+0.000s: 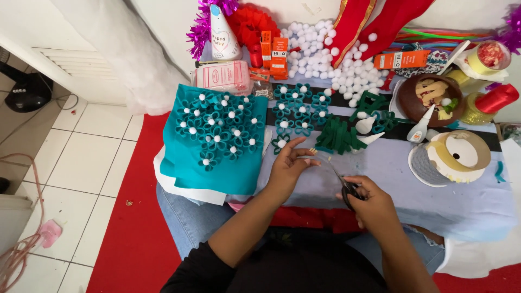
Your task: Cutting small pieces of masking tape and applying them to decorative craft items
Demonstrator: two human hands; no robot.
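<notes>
You are sitting at a low worktop [456,209] covered in pale lilac cloth, looking down at both of your hands near its front edge. Your right hand [372,203] is closing around the black handles of a pair of scissors [339,182], whose blades are pointing up and left toward your other hand. Your left hand [290,165] is pinching a small pale piece [313,151] between thumb and fingertips, just at the scissor tips; what the piece is made of is too small to tell.

Toward the worktop's left edge, a teal felt sheet [217,163] is lying partly over the side, and it is carrying a cluster of dark teal felt flowers with white pompom centres [217,127]. More of the same flowers [298,111] are sitting loose on the cloth just beyond your left hand. A pile of dark green felt strips [339,135] is lying near the middle, just beyond the scissors.

Along the back edge, loose white pompoms [325,46] are spreading in a heap beside orange glue boxes [274,51] and a white party cone hat [223,32]. Toward the right edge, a brown bowl [412,103] is holding scraps, a white glue bottle [422,127] is leaning against it, and rolls of ribbon and tape [458,157] are resting on a round mat.
</notes>
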